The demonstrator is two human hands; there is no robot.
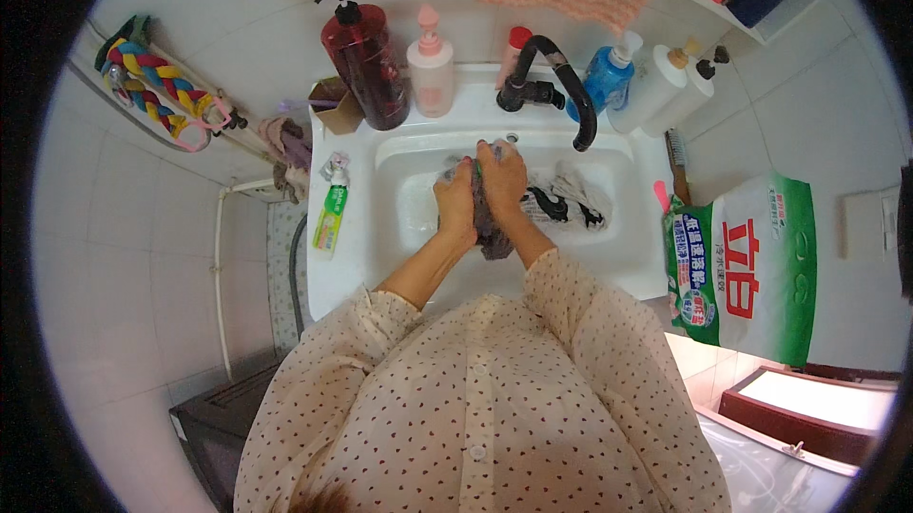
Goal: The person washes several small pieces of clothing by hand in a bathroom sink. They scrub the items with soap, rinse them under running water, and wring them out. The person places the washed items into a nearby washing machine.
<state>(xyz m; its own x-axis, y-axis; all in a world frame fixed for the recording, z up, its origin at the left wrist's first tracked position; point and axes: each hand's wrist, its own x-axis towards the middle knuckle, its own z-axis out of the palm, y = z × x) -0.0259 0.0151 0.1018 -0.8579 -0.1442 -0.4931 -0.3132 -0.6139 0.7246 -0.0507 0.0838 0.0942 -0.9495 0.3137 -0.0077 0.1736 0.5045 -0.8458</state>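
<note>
Both hands are over the white sink basin (406,213), pressed around a wet, dark grey cloth (491,231). My left hand (455,196) grips its left side, while my right hand (503,174) closes over the upper right part. The lower end of the cloth hangs below my wrists. Whitish suds appear around the fingers. To the right of my hands, a white cloth with black markings (574,203) lies crumpled in the basin. Above it curves the spout of a black faucet (583,110). My palms and some fingertips are hidden.
Along the sink's back ledge stand a dark red pump bottle (371,64), a pink-topped bottle (432,78), a blue bottle (605,81) and white bottles (653,85). A toothpaste tube (330,217) lies left; a brush (677,163) and detergent bag (742,263) are right.
</note>
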